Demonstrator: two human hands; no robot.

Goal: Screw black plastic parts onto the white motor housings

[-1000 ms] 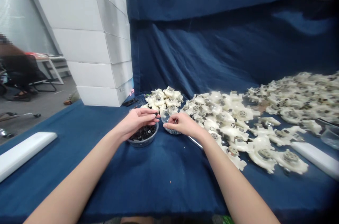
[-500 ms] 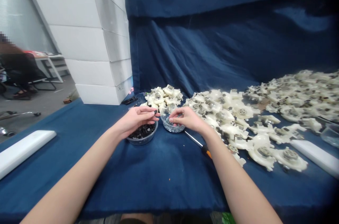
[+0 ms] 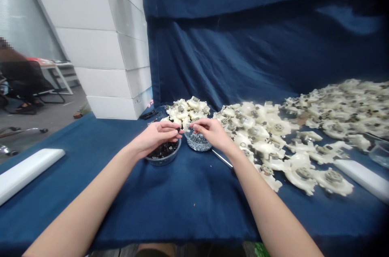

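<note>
Left hand (image 3: 156,137) half-curled above clear bowl of small black parts (image 3: 164,162); right hand (image 3: 211,132) curled just right, above bowl of silvery parts (image 3: 197,149). Fingertips meeting low between bowls, well placed against spills; any held piece too small to tell. White plastic housings (image 3: 187,111) just beyond hands; screwdriver shaft (image 3: 222,158) below right wrist.

Set side by side on the cloth-covered surface (image 3: 170,204), a bowl of dark parts (image 3: 164,158) on the left and a bowl of small pieces (image 3: 197,147) on the right. Heaped just behind both bowls, a small pile of plastic housings (image 3: 185,111), with a far larger spread of housings (image 3: 258,127) laid out to the right. Placed between the right bowl and that spread, a screwdriver (image 3: 221,158); stacked behind on the left, cartons (image 3: 112,54).
</note>
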